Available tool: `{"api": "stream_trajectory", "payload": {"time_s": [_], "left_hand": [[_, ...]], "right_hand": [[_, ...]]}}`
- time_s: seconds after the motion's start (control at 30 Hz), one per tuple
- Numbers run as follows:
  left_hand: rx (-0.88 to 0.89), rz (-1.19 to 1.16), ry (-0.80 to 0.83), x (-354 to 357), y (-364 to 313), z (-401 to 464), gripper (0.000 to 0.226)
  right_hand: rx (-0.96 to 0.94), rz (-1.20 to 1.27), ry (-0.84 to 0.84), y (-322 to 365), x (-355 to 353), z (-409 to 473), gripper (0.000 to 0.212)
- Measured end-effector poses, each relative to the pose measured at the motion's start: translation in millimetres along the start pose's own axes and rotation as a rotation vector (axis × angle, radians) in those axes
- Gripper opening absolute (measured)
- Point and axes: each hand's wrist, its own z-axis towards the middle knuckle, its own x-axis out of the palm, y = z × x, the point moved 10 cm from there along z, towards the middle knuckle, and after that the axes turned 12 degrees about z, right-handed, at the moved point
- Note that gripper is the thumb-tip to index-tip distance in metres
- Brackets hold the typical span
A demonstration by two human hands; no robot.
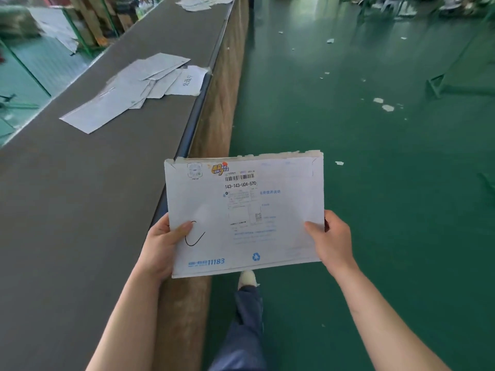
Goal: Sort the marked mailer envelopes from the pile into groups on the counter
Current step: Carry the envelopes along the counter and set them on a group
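A white mailer envelope [243, 212] is gripped at its lower side edges — left hand [163, 245] and right hand [333, 241], thumbs on top — and held over the green floor [375, 183] beside the counter [80, 196], where sorted envelopes [134, 89] lie.

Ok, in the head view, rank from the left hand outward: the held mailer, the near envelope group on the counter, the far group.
1. Held mailer, gripped by the left hand.
2. Near envelope group, ahead on the counter.
3. Far group, at the counter's far end.
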Motion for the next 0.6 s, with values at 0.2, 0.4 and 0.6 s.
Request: {"api": "stream_trajectory", "payload": {"time_s": [0.2,0.4,0.6], "left_hand": [[-0.046,-0.034,-0.010,22.3,-57.8,166.4,0.026],[-0.028,0.027,0.099,98.0,-147.0,345.3,0.027],[-0.071,0.112,0.128,192.4,-176.9,518.5,0.029]], "right_hand": [[0.007,-0.037,-0.033,42.4,58.6,174.7,0.018],[0.028,0.087,-0.172,80.4,58.8,343.0,0.021],[0.154,0.144,-0.204,60.8,39.4,523.5,0.007]]}}
